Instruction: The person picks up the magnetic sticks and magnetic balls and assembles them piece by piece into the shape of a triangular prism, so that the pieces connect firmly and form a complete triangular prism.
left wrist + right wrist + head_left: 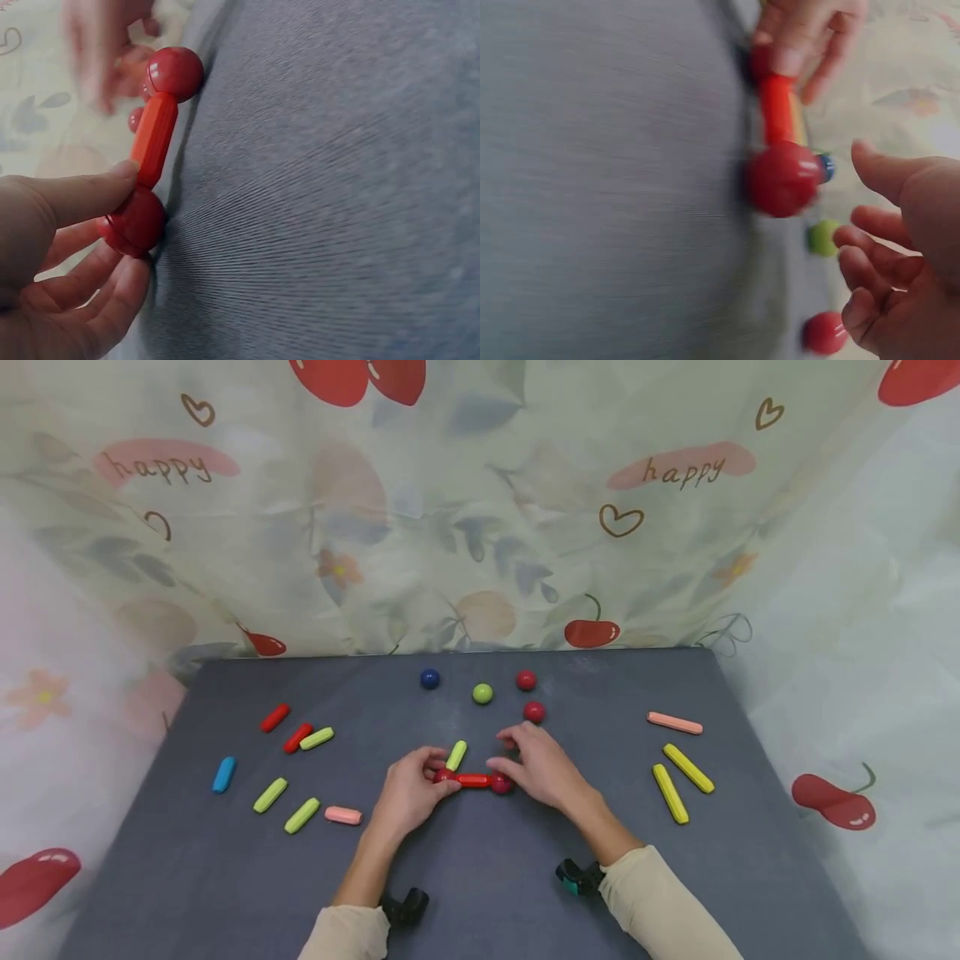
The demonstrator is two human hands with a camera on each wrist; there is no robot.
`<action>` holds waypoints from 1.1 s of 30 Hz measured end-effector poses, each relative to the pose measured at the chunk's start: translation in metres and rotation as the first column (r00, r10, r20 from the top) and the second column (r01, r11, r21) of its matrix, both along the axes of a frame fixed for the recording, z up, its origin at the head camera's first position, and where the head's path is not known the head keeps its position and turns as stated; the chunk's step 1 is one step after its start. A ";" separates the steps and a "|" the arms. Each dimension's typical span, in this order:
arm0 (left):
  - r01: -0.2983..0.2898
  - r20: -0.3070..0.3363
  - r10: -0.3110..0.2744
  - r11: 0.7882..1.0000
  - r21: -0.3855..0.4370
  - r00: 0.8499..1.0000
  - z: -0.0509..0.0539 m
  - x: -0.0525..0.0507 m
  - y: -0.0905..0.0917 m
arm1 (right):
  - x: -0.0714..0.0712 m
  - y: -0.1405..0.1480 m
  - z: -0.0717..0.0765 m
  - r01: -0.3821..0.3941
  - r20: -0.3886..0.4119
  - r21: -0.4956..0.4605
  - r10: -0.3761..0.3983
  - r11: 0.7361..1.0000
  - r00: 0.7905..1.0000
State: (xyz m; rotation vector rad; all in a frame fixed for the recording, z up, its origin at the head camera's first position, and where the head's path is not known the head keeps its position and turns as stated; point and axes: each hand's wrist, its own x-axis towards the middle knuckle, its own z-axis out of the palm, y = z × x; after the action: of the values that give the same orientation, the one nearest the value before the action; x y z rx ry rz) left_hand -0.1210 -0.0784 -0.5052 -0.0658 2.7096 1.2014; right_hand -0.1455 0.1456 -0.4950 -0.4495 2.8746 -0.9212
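A red rod (474,781) joins two red balls, one at each end; the right ball (502,783) lies on the dark table. My left hand (408,789) grips the left ball (136,222), thumb by the rod's end. A yellow-green rod (456,755) points away from that left ball in the head view; whether it is attached I cannot tell. Just beyond the right ball, my right hand (543,766) is held apart from it, fingers loosely bent and holding nothing, as the right wrist view shows beside the near ball (784,180).
Behind the hands are a blue ball (430,678), a green ball (482,693) and two red balls (526,680). Red, green, blue and pink rods (342,815) lie at the left; yellow rods (670,793) and a pink one (675,722) at the right. A patterned cloth hangs behind the table.
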 end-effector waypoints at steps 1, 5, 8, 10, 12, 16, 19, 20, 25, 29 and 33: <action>-0.009 -0.007 0.009 1.000 0.008 1.000 -0.001 0.001 0.000 | -0.010 -0.003 0.003 -0.014 -0.020 0.006 0.014 1.000 1.000; -0.053 -0.018 0.054 0.997 0.054 0.998 -0.005 0.005 0.002 | -0.051 -0.018 0.009 -0.073 -0.094 0.057 0.079 0.996 0.992; -0.064 -0.030 0.066 0.995 0.079 0.997 -0.009 0.007 0.004 | -0.074 -0.026 0.007 -0.086 -0.102 0.127 0.099 0.988 0.990; -0.062 -0.042 0.066 0.994 0.089 0.997 -0.011 0.008 0.006 | -0.084 -0.028 0.004 -0.074 -0.081 0.168 0.089 0.983 0.993; -0.055 -0.056 0.060 0.994 0.091 0.997 -0.012 0.009 0.007 | -0.089 -0.028 0.001 -0.056 -0.055 0.207 0.068 0.977 0.996; -0.064 -0.073 0.071 0.994 0.093 0.995 -0.012 0.010 0.006 | -0.090 -0.025 -0.001 -0.060 -0.025 0.231 0.068 0.971 0.997; -0.072 -0.067 0.078 0.994 0.088 0.995 -0.011 0.010 0.003 | -0.086 -0.024 -0.001 -0.109 -0.021 0.228 0.117 0.968 0.993; -0.070 -0.063 0.076 0.994 0.087 0.995 -0.011 0.010 0.002 | -0.084 -0.022 -0.001 -0.125 -0.021 0.227 0.134 0.966 0.991; -0.050 -0.054 0.054 0.996 0.076 0.997 -0.010 0.011 0.002 | -0.070 -0.016 -0.001 -0.159 0.004 0.139 0.160 0.977 0.987; -0.041 -0.062 0.046 0.997 0.070 0.997 -0.011 0.011 0.002 | -0.058 -0.013 -0.001 -0.179 0.015 0.006 0.179 0.984 0.984; -0.038 -0.072 0.043 0.997 0.065 0.996 -0.011 0.011 0.003 | -0.053 -0.014 -0.004 -0.197 0.018 -0.026 0.198 0.980 0.980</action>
State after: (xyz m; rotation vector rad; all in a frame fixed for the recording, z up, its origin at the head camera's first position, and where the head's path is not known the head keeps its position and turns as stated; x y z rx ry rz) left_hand -0.1102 -0.0758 -0.5163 -0.0701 2.7427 1.3261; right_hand -0.1985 0.1313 -0.4993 -0.7091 2.7404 -0.9214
